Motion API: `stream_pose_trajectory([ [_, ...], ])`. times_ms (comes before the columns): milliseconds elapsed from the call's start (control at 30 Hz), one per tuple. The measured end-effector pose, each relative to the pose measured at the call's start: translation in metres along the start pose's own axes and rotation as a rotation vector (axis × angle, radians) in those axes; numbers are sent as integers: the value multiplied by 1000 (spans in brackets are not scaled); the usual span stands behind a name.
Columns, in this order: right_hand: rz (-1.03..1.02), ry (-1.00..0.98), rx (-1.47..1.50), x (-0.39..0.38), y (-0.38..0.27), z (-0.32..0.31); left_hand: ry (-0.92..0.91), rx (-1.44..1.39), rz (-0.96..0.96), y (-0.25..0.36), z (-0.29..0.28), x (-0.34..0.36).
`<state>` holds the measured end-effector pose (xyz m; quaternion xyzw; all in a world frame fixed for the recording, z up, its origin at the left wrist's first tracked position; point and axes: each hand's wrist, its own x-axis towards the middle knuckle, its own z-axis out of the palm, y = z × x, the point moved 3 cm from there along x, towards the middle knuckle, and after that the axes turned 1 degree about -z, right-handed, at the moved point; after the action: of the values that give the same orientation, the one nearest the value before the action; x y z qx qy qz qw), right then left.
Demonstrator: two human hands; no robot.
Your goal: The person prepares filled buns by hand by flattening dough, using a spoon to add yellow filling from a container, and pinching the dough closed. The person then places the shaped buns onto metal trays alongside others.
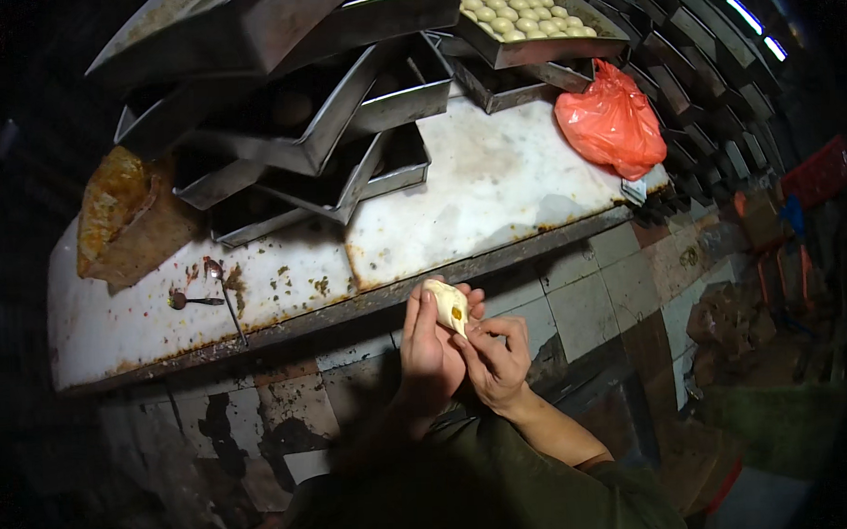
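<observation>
My left hand (425,353) holds a pale piece of dough (441,294), its fingers cupped around it, in front of the white counter's front edge. A small patch of yellow filling (458,314) shows in an opening in the dough. My right hand (498,360) is closed on the dough's lower end, pinching it between thumb and fingers. Two spoons (205,300) with residue on or beside them lie on the white counter (459,207) to the left, among scattered crumbs and stains.
Stacked metal trays (346,188) fill the back of the counter. One tray (537,48) holds several pale dough balls. A red plastic bag (610,127) sits at the right, a stained bag (124,228) of yellow stuff at the left. More tins (697,87) are piled beyond, above the tiled floor (611,286).
</observation>
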<state>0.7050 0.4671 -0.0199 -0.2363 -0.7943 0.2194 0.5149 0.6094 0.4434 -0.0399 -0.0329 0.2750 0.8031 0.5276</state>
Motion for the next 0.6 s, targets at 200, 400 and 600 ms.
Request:
stream_pose_trajectory([
  [200,-197,-135,9,60,55,-72,-177,432,133,-39,46,39],
  [400,23,-542,212,125,105,-115,-493,580,69,-62,86,45],
  [600,7,-429,328,132,133,-125,-595,629,-6,-76,103,52],
])
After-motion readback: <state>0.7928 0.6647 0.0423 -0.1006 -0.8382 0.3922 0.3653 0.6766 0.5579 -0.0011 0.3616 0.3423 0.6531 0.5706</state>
